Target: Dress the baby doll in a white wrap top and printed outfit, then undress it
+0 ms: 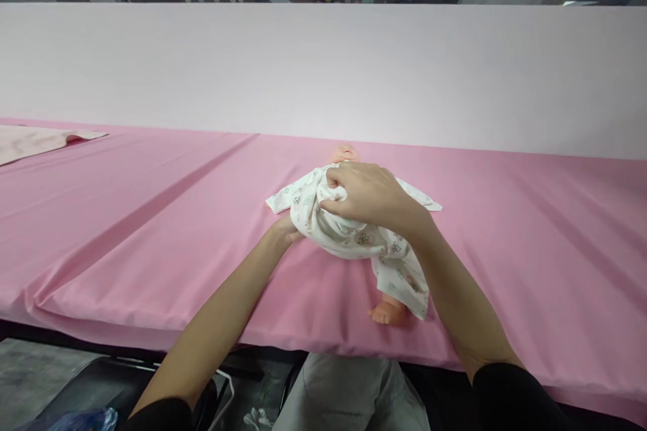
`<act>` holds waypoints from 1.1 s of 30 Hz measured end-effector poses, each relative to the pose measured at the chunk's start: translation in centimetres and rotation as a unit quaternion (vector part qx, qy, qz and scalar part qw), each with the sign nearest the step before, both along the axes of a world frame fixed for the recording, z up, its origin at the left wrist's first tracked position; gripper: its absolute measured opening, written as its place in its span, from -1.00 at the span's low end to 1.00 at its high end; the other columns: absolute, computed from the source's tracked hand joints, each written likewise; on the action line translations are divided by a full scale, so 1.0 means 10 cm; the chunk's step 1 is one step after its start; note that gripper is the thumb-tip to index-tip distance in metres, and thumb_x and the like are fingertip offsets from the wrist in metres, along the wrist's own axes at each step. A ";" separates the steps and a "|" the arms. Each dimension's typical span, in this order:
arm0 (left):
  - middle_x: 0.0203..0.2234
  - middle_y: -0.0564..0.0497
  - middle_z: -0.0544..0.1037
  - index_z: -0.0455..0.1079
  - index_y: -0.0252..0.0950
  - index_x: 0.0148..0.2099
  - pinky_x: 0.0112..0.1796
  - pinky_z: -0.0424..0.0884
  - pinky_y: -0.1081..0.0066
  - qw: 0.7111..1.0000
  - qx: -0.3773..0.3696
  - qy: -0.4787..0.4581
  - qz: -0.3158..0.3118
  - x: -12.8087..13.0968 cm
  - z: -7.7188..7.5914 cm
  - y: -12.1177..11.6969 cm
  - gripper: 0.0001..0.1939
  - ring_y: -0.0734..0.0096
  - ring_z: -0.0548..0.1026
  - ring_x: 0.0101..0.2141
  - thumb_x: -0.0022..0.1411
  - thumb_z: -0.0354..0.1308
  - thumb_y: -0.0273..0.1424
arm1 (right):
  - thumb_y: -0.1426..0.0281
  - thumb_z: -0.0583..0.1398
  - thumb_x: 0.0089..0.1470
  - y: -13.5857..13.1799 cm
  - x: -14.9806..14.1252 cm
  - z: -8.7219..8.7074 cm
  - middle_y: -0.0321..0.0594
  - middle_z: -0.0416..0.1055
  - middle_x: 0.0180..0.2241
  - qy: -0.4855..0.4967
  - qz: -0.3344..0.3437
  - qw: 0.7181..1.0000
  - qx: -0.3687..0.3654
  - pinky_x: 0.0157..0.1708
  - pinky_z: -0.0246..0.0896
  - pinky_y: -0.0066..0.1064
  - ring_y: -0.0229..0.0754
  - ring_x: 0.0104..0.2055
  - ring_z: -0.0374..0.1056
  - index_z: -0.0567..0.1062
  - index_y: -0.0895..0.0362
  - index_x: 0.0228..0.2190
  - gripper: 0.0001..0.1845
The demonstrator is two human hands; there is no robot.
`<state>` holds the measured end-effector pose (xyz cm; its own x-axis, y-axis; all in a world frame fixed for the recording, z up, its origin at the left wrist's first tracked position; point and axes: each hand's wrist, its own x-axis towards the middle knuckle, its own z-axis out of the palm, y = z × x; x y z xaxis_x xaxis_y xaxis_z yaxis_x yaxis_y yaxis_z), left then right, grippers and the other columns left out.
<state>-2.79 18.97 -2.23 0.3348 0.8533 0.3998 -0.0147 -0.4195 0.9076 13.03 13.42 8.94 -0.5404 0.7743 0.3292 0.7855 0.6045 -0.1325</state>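
A baby doll (390, 311) lies on its back on the pink-covered table, dressed in a white printed baby outfit (348, 246). Its head is at the far side, and one bare foot pokes out of a trouser leg toward me. My right hand (366, 194) is over the doll's chest, its thumb and fingers closed on bunched fabric of the outfit. At the doll's side, my left hand (292, 227) reaches under the gathered cloth, and its fingers are hidden there. The doll's other leg is not visible beneath the fabric.
Pink sheeting (151, 229) covers the table, with creases running across it. A pale folded cloth (35, 141) lies at the far left. A white wall panel (323, 67) rises behind the table. Below the front edge, a black chair (96, 390) stands at the left.
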 end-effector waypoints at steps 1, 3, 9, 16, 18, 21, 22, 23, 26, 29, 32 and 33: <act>-0.12 -0.14 0.48 0.36 -0.35 -0.02 -0.11 0.41 0.11 1.000 -0.020 -0.013 -0.011 -0.03 -0.02 0.05 -0.58 0.18 0.45 -0.12 0.29 -0.08 -0.15 | 0.30 0.10 -0.01 -0.01 0.03 0.03 -0.28 0.25 -0.49 0.016 0.001 1.000 0.002 -0.47 -0.19 -0.40 -0.25 -0.45 0.07 0.27 0.12 -0.52 -0.84; -0.19 -0.19 0.53 0.39 -0.38 -0.06 -0.08 0.39 0.02 0.995 -0.075 -0.069 -0.020 -0.10 -0.04 0.15 -0.50 0.05 0.47 -0.11 0.25 -0.15 -0.11 | 0.29 0.12 -0.03 -0.04 0.10 0.10 -0.28 0.24 -0.48 0.048 0.001 0.999 0.009 -0.44 -0.18 -0.41 -0.23 -0.42 0.08 0.28 0.12 -0.51 -0.84; -0.13 -0.23 0.52 0.36 -0.40 -0.03 0.01 0.30 0.01 0.969 -0.184 -0.155 -0.055 -0.18 -0.02 0.18 -0.26 -0.06 0.40 0.01 0.06 -0.10 0.16 | 0.41 0.10 -0.11 -0.11 0.21 0.18 -0.27 0.22 -0.44 0.077 0.026 0.997 -0.010 -0.40 -0.14 -0.42 -0.20 -0.34 0.11 0.32 0.12 -0.51 -0.97; 0.05 -0.10 0.41 0.20 -0.23 0.15 0.03 0.32 0.12 0.992 -0.119 0.011 -0.039 -0.02 0.09 -0.09 -0.16 -0.01 0.30 0.10 -0.22 0.38 -0.25 | 0.36 0.17 -0.14 -0.07 0.14 0.12 -0.30 0.19 -0.49 0.105 -0.029 0.993 -0.038 -0.43 -0.15 -0.44 -0.23 -0.37 0.08 0.22 0.13 -0.55 -0.82; 0.06 -0.09 0.40 0.19 -0.21 0.17 0.00 0.36 0.14 0.989 -0.133 0.039 -0.051 -0.04 0.10 -0.08 -0.17 0.04 0.35 0.07 -0.19 0.37 -0.35 | 0.29 0.19 -0.12 -0.05 0.15 0.13 -0.31 0.16 -0.51 0.129 -0.042 0.989 -0.062 -0.45 -0.16 -0.45 -0.25 -0.40 0.07 0.18 0.13 -0.57 -0.73; 0.01 -0.09 0.44 0.21 -0.23 0.15 -0.02 0.39 0.15 0.982 -0.163 0.069 -0.070 -0.11 0.09 -0.02 -0.20 0.08 0.41 0.01 -0.19 0.37 -0.39 | 0.26 0.12 0.00 -0.03 0.15 0.15 -0.33 0.10 -0.56 0.163 -0.054 0.982 -0.081 -0.46 -0.17 -0.44 -0.28 -0.45 0.04 0.12 0.13 -0.60 -0.68; 0.00 -0.10 0.45 0.21 -0.24 0.15 -0.02 0.39 0.15 0.981 -0.166 0.081 -0.063 -0.13 0.08 0.00 -0.19 0.08 0.41 0.00 -0.20 0.37 -0.39 | 0.28 0.09 0.03 -0.03 0.15 0.16 -0.33 0.07 -0.57 0.170 -0.058 0.980 -0.083 -0.47 -0.18 -0.44 -0.29 -0.46 0.03 0.10 0.13 -0.61 -0.69; -0.01 -0.10 0.46 0.22 -0.25 0.14 -0.03 0.39 0.15 0.980 -0.168 0.093 -0.053 -0.16 0.08 0.01 -0.19 0.08 0.41 0.00 -0.21 0.38 -0.38 | 0.32 0.06 0.04 -0.02 0.15 0.16 -0.34 0.03 -0.59 0.174 -0.062 0.979 -0.085 -0.48 -0.19 -0.43 -0.30 -0.48 0.01 0.08 0.12 -0.62 -0.70; -0.04 -0.09 0.48 0.25 -0.25 0.11 -0.04 0.40 0.17 0.977 -0.166 0.124 -0.044 -0.20 0.09 0.03 -0.21 0.08 0.42 0.00 -0.24 0.39 -0.36 | 0.43 0.02 0.01 -0.01 0.16 0.14 -0.35 -0.04 -0.61 0.178 -0.061 0.978 -0.092 -0.49 -0.21 -0.43 -0.31 -0.51 -0.03 0.04 0.12 -0.63 -0.73; -0.09 -0.06 0.50 0.27 -0.23 0.08 -0.06 0.41 0.23 0.974 -0.152 0.157 -0.064 -0.25 0.13 0.05 -0.25 0.12 0.44 -0.03 -0.23 0.39 -0.37 | 0.44 0.03 -0.02 -0.02 0.18 0.13 -0.35 0.00 -0.60 0.177 -0.038 0.979 -0.096 -0.47 -0.19 -0.43 -0.30 -0.48 0.00 0.09 0.12 -0.60 -0.80; -0.19 -0.02 0.53 0.32 -0.24 0.04 -0.13 0.43 0.28 0.969 -0.141 0.196 -0.044 -0.32 0.10 0.11 -0.32 0.15 0.46 -0.10 -0.21 0.38 -0.39 | 0.44 0.06 -0.05 -0.06 0.19 0.13 -0.35 0.11 -0.57 0.153 -0.009 0.984 -0.086 -0.44 -0.16 -0.44 -0.27 -0.44 0.04 0.19 0.12 -0.53 -0.91; -0.24 -0.01 0.54 0.34 -0.26 0.01 -0.17 0.43 0.30 0.969 -0.142 0.198 -0.038 -0.34 0.08 0.13 -0.35 0.16 0.47 -0.13 -0.21 0.37 -0.40 | 0.44 0.07 -0.06 -0.08 0.19 0.13 -0.34 0.15 -0.55 0.137 0.006 0.987 -0.084 -0.43 -0.15 -0.44 -0.27 -0.43 0.05 0.22 0.13 -0.51 -0.94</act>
